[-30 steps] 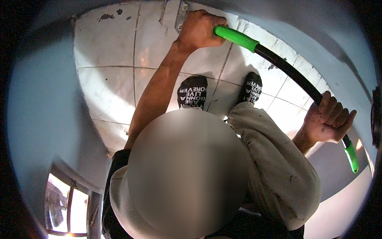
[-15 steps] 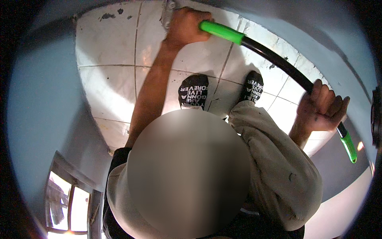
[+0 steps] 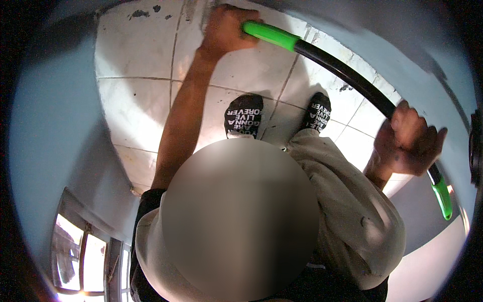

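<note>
A long black pole (image 3: 347, 72) with green end sleeves, curved by the lens, runs from the upper middle down to the right. My left hand (image 3: 226, 31) is closed round it at the green sleeve (image 3: 271, 35) by the far end; what lies beyond that fist is blurred, so the kind of tool cannot be told. Lower on the shaft, my right hand (image 3: 410, 141) has its fingers wrapped round the black part. The other green tip (image 3: 443, 200) sticks out below that hand, near the wall. The pole passes in front of my feet.
My feet in black printed socks (image 3: 245, 116) stand on white tiles (image 3: 133, 108) with dark chips and stains. Blue-grey walls (image 3: 45, 116) rise close on the left, far and right sides. A bright window (image 3: 80, 256) shows at lower left. A round dark object (image 3: 474, 151) sits at the right edge.
The pole has shifted slightly left at its far end, and its near tip sits a little lower. Both hands have moved with it and still grip it.
</note>
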### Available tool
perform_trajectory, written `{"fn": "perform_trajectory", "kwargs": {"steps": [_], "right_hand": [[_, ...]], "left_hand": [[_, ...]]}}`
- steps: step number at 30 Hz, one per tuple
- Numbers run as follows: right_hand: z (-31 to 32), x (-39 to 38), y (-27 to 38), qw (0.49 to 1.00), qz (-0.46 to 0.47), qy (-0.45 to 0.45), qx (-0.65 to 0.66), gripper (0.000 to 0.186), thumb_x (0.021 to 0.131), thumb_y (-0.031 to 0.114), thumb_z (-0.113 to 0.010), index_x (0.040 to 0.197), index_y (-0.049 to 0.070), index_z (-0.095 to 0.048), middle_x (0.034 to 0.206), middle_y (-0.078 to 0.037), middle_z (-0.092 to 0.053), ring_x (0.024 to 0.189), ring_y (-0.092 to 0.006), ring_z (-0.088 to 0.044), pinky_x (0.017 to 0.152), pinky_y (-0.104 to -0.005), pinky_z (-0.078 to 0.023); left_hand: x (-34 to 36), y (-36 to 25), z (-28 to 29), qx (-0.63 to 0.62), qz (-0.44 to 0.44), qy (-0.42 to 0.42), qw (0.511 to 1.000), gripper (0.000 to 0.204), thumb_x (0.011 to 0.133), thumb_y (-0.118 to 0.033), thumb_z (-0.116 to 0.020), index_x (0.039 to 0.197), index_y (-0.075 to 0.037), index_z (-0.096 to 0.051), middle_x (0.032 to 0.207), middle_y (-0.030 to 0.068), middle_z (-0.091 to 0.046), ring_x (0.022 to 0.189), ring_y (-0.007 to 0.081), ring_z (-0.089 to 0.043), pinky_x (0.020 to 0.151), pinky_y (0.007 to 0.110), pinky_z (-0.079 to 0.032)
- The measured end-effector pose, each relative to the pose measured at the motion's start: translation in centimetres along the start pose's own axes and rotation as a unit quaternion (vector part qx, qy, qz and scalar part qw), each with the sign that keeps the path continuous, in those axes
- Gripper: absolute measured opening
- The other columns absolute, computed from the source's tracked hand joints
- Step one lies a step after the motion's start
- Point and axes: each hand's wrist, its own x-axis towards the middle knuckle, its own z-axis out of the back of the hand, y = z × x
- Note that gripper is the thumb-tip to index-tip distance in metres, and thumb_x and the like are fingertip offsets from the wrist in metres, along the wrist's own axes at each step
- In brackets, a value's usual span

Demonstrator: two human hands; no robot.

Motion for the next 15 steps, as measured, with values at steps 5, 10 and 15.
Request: {"fn": "perform_trajectory", "kwargs": {"steps": [5,10,15], "right_hand": [[4.3,1.8,-0.8,0.827,0.392,0.133,-0.38,0.05,0.102,0.035,-0.05,0.057,0.017,-0.039,0.047,0.0,-0.03,0.046,-0.0187,-0.029,0.072,-0.0422,-0.044],[5.2,1.7,1.7,0.971,0.049,0.234,0.006,0.051,0.109,0.025,-0.034,0.059,0.021,-0.031,0.049,0.004,-0.019,0.048,-0.0131,-0.018,0.064,-0.0356,-0.033],[3.1,0.3,1.0,0.673,0.442,0.07,-0.589,0.052,0.106,0.025,-0.045,0.056,0.018,-0.034,0.048,0.003,-0.023,0.045,-0.0151,-0.021,0.073,-0.0371,-0.043]], "left_hand": [[0.4,-0.6,-0.1,-0.026,0.016,0.064,0.998,0.02,0.066,-0.027,-0.077,0.082,-0.016,-0.073,0.07,0.012,-0.068,0.065,0.0354,-0.068,0.065,0.045,-0.056],[0.9,-2.4,-2.2,-0.072,-0.002,0.051,0.996,0.021,0.065,-0.029,-0.077,0.08,-0.015,-0.071,0.069,0.0123,-0.068,0.066,0.0361,-0.067,0.065,0.046,-0.055],[0.9,-1.6,-0.5,-0.05,0.037,0.073,0.995,0.019,0.065,-0.024,-0.078,0.079,-0.013,-0.07,0.068,0.0132,-0.067,0.066,0.036,-0.068,0.064,0.044,-0.055]]}}
